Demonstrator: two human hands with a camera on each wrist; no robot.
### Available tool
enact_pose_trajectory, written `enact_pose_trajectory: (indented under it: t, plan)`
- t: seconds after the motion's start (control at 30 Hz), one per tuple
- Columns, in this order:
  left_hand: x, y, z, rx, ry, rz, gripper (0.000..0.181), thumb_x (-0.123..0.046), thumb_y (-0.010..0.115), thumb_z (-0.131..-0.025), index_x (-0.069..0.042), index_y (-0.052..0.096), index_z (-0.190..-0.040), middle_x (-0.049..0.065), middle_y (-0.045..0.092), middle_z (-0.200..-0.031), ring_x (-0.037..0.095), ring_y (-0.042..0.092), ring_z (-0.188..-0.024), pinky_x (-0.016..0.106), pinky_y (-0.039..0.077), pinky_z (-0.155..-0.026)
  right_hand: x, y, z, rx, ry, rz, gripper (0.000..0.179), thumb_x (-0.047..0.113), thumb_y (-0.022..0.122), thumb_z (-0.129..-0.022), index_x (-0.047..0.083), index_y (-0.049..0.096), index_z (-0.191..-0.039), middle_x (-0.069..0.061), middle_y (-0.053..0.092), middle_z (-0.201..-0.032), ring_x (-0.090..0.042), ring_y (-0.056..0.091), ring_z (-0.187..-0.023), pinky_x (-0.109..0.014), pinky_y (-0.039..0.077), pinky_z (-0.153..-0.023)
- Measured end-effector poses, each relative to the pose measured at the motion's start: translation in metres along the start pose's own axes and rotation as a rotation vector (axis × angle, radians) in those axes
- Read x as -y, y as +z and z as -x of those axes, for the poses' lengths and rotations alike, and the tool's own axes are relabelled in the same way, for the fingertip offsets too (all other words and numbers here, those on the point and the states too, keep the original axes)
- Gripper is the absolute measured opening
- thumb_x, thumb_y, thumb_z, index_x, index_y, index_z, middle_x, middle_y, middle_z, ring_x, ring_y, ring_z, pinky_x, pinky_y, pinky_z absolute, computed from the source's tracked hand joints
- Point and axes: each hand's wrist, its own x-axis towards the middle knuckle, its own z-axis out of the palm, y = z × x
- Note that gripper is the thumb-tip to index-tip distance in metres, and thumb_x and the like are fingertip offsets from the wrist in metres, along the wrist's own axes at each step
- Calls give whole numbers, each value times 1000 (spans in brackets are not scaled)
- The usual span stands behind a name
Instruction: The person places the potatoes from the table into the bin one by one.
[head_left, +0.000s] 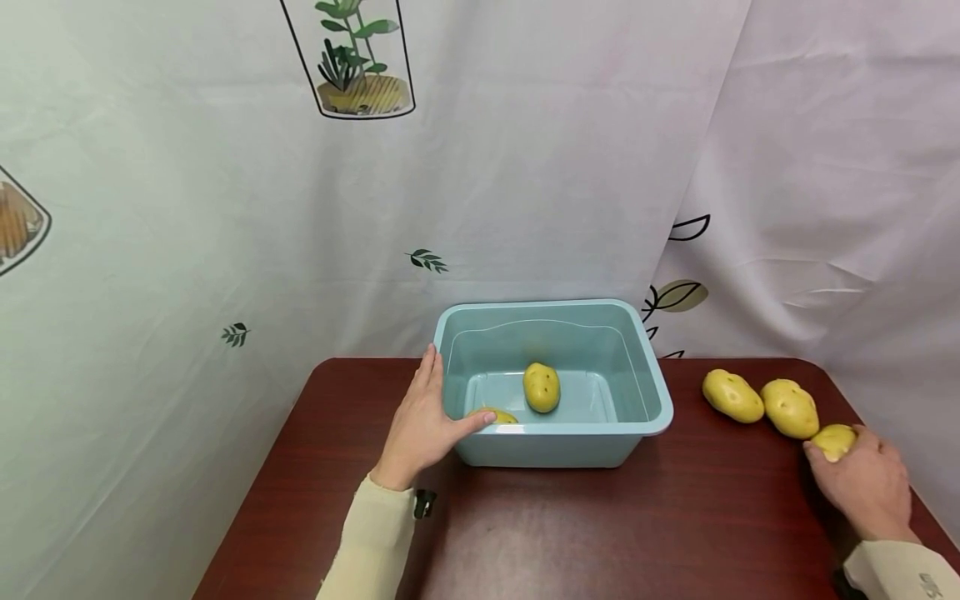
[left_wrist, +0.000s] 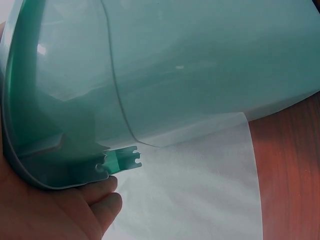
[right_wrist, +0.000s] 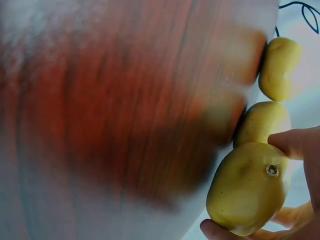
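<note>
A light blue plastic basin (head_left: 555,452) stands on the table with one yellow potato (head_left: 542,387) on its floor and another (head_left: 504,416) partly hidden behind the front rim. My left hand (head_left: 420,425) rests on the basin's front left corner, fingers straight along the left side and thumb lying over the front rim. At the far right, my right hand (head_left: 866,483) grips a potato (right_wrist: 245,190) between thumb and fingers. Beside that potato lie two more potatoes, a near one (head_left: 791,408) and a farther one (head_left: 732,396), in a slanting row.
The dark red wooden table (head_left: 600,533) ends at a white patterned cloth (head_left: 540,183) hanging behind and at the sides. The loose potatoes lie right of the basin, by the table's back right corner. A thin dark cable (right_wrist: 300,4) shows in the right wrist view.
</note>
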Motion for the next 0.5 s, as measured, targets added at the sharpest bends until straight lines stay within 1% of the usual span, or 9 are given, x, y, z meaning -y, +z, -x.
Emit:
enact_pose_trajectory:
  t: [0.13, 0.3, 0.5]
  plan:
    - [0, 0, 0, 0, 2, 1, 126, -77, 68, -75, 0, 14, -159, 9, 5, -168, 31, 11, -154, 53, 22, -119, 0, 0, 0, -10, 3, 2, 80, 34, 58, -95, -18, 21, -142, -48, 26, -129, -65, 34, -114, -70, 36, -90]
    - [0, 0, 0, -6, 6, -1, 124, -74, 71, -76, 0, 15, -159, 11, 7, -168, 32, 13, -153, 53, 23, -118, -2, 0, 1, -45, -29, 9, 78, 32, 59, -94, -19, 23, -140, -48, 27, -126, -65, 36, -112, -70, 37, -89]
    - [-1, 0, 0, -2, 0, 2, 123, -71, 72, -77, 0, 15, -159, 9, 5, -168, 32, 12, -153, 53, 22, -119, -1, -3, 3, -31, -8, 21, 80, 35, 57, -96, -19, 21, -143, -49, 26, -129, -64, 35, -114, -69, 38, -90]
